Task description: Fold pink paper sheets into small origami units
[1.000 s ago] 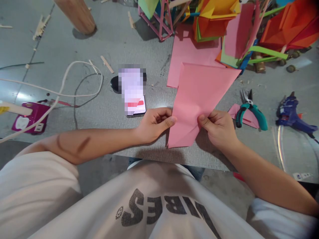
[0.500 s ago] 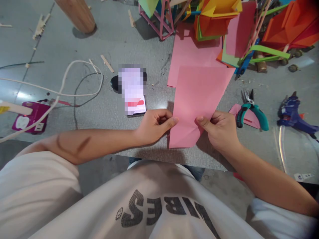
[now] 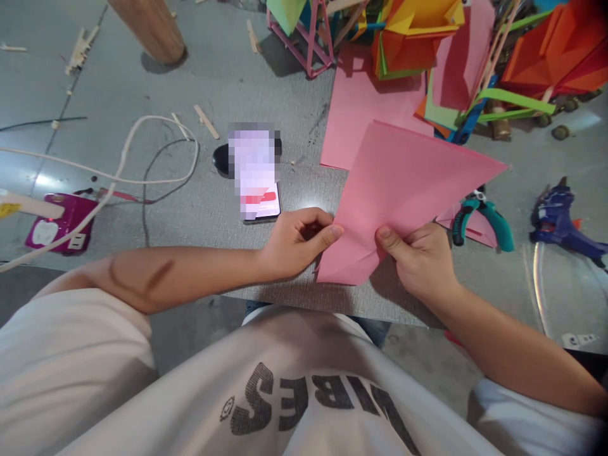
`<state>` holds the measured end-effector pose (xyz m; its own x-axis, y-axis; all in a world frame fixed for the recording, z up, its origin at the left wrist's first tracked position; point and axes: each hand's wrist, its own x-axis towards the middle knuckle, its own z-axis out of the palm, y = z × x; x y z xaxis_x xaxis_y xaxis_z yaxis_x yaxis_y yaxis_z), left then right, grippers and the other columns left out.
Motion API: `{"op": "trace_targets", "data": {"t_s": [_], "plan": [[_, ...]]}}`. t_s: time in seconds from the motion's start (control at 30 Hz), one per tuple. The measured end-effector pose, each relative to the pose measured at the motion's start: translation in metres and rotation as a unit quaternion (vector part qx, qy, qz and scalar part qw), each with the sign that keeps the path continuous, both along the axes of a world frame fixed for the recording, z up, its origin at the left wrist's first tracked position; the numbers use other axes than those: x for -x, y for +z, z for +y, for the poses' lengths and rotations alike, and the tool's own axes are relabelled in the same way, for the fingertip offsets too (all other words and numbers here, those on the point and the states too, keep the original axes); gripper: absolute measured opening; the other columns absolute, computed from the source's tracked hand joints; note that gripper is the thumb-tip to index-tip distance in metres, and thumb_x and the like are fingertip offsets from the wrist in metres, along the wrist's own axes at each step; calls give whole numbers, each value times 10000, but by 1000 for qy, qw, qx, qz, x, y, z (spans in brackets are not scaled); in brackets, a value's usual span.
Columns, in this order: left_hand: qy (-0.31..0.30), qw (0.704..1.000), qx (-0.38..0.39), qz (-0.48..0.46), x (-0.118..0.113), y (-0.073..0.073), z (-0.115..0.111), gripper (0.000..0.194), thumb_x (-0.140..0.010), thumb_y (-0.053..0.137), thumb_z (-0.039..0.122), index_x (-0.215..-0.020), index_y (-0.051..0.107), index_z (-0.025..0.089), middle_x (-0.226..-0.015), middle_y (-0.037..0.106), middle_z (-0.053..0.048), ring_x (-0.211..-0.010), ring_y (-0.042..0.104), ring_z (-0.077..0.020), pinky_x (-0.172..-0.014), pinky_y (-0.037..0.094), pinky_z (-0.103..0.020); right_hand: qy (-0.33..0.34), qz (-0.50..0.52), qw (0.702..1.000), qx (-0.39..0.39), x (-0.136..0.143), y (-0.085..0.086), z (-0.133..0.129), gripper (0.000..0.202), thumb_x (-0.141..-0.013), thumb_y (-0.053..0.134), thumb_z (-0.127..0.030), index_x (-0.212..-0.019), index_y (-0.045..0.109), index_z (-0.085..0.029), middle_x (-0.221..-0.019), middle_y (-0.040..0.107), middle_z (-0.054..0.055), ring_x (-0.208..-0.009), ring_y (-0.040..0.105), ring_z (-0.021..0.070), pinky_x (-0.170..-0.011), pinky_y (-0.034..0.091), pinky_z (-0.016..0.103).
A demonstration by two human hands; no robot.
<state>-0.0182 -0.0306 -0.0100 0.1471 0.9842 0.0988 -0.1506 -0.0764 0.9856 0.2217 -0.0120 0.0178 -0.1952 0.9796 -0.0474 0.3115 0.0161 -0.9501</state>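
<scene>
A sheet of pink paper is held between my two hands near the table's front edge, its far end fanned out toward the right. My left hand pinches its left edge, the thumb on top and the fingers partly hidden. On the other side, my right hand grips the right edge with the thumb pressed on the paper and the fingers underneath. The paper is creased between the thumbs. Behind it lies another pink sheet, partly covered.
Left of the paper is a phone with a lit screen. Teal-handled pliers and a blue glue gun lie at right. Folded coloured paper pieces stand at the back. A purple power socket block and white cable are at left.
The pink paper's far end has swung right and spread wider, now overlapping the pliers' tips. Both hands keep their grip, almost in place.
</scene>
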Motion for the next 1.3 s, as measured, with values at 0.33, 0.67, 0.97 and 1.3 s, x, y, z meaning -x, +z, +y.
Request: {"op": "trace_targets", "data": {"t_s": [0.33, 0.67, 0.97, 1.3], "plan": [[37, 998, 4, 50, -2, 4, -5, 511, -889, 969, 575, -735, 685, 179, -634, 626, 19, -562, 504, -83, -515, 404, -212, -6, 40, 997, 60, 1, 0, -10, 425, -812, 994, -679, -846, 830, -288, -871, 803, 40, -769, 706, 265, -636, 602, 414], [34, 998, -5, 58, -4, 4, -9, 475, -929, 930, 496, -715, 640, 186, -634, 609, 15, -566, 496, -84, -502, 393, -212, -28, 88, 991, 99, 8, 2, -15, 385, -712, 1101, -535, -927, 854, -332, -940, 841, 34, -881, 772, 307, -699, 682, 465], [33, 998, 4, 45, -4, 5, -7, 555, -885, 971, 588, -704, 635, 185, -619, 615, 20, -542, 502, -80, -487, 387, -215, -40, 89, 993, 61, 15, -1, -13, 620, -655, 1118, -572, -1090, 756, -319, -1151, 844, 55, -1040, 802, 314, -834, 702, 456], [34, 999, 5, 32, -7, 3, -7, 591, -858, 988, 621, -693, 622, 188, -594, 606, 27, -499, 497, -71, -443, 366, -201, -85, 105, 990, 41, 18, -8, -11, 710, -706, 1092, -543, -1205, 633, -330, -1253, 801, 70, -1127, 777, 306, -894, 689, 449]]}}
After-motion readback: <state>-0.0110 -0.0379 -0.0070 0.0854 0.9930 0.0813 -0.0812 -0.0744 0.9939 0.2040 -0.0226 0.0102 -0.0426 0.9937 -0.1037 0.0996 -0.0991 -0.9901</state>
